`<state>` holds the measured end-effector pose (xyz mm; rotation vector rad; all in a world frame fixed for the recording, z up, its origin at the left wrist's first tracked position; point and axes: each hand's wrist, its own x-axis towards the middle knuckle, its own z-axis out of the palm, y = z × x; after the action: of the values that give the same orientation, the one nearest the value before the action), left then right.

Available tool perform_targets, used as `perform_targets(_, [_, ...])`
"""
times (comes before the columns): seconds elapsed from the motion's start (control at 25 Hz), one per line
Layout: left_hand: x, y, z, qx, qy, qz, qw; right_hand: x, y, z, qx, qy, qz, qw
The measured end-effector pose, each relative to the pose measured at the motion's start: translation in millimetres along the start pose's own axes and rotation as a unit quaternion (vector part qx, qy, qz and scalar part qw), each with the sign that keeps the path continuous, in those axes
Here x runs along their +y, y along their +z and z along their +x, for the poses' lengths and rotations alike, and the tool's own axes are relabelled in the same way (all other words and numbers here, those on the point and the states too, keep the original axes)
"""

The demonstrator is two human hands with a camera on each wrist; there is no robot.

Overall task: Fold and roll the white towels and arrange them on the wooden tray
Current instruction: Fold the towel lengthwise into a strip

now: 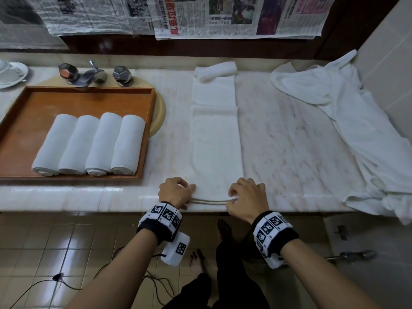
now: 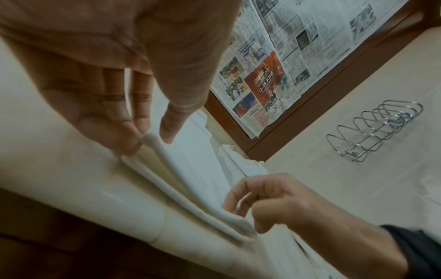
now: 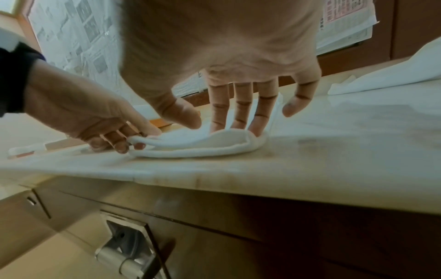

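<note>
Towel: a long folded white towel [image 1: 215, 139] lies lengthwise on the marble counter [image 1: 289, 141], its near end at the front edge.
Left hand [image 1: 175, 192]: fingers curled, pinching the near left corner.
Right hand [image 1: 246, 197]: fingers bent, thumb and fingers holding the near right corner.
Tray: four rolled towels [image 1: 89, 144] sit side by side on the wooden tray [image 1: 89, 98] over the basin.
Room: taps [image 1: 93, 73] behind the tray, crumpled white cloth [image 1: 347, 121] at right, newspaper [image 1: 223, 16] on the wall, tiled floor [image 1: 66, 241] below.
</note>
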<state>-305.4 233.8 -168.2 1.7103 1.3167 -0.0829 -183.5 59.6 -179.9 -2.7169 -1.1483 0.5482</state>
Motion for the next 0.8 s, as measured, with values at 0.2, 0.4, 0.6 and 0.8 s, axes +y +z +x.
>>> perform_targets(0.2, [-4, 1, 0, -0.002, 0.012, 0.029, 1.000, -30, 5, 10, 0.001, -0.084, 0.092, 0.992])
perform_targets(0.4, [-2, -1, 2, -0.002, 0.003, 0.039, 0.999, -24, 1, 17, -0.058, -0.109, 0.041, 0.991])
perform_targets(0.6, [10, -2, 2, -0.097, -0.022, -0.133, 0.986, -14, -7, 7, 0.111, -0.091, 0.185, 0.972])
perform_targets(0.8, [2, 6, 0, -0.050, -0.010, 0.055, 0.997, -24, -7, 2, -0.004, -0.021, 0.062, 0.998])
